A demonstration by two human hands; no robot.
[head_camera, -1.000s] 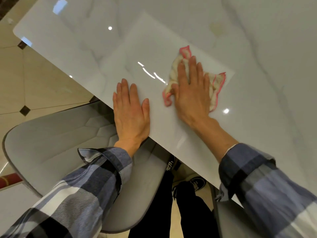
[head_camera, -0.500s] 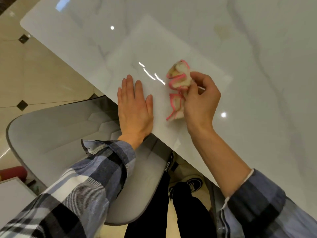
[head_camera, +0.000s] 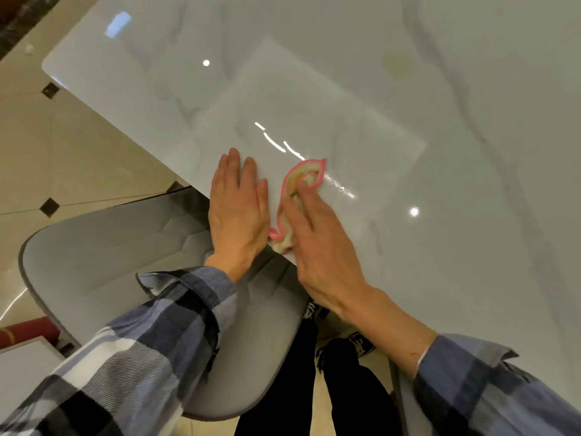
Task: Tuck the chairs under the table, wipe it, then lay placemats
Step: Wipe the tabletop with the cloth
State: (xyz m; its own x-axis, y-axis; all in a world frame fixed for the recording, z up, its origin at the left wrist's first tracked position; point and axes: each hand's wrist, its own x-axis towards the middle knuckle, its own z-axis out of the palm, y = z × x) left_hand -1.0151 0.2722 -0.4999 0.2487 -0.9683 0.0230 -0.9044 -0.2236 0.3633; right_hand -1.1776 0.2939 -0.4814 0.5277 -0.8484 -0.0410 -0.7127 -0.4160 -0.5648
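Glossy white marble-look table (head_camera: 471, 152) is filling most of the view, tiled floor (head_camera: 78, 152) off to the left, grey padded chair (head_camera: 110, 262) sitting partly tucked under the near edge. Pale placemat (head_camera: 314, 121) is lying flat on the top, nearly the same colour as the table, its edges only faintly showing.

Cloth (head_camera: 303, 180), cream with pink trim, is lying bunched on the placemat right at the table's near edge. Right hand (head_camera: 320, 247) is pressing down on it, fingers mostly straight and flat, palm covering the lower half; only the upper lobe and a pink corner by the left thumb are poking out. Left hand (head_camera: 239, 209) is lying open and flat just beside the cloth, holding nothing, looking like it is pinning the mat.

Handling guess: cloth is looking light, soft and floppy, so it is likely balling up under push; flat-palm pressure over its middle is probably working better than a pinch. Placemat is looking thin, flexible and probably slick on the polished top, so it is likely sliding unless held. Best hold is probably a flat hand near the edge, or lifting by a corner. Table surface is looking hard and slippery.
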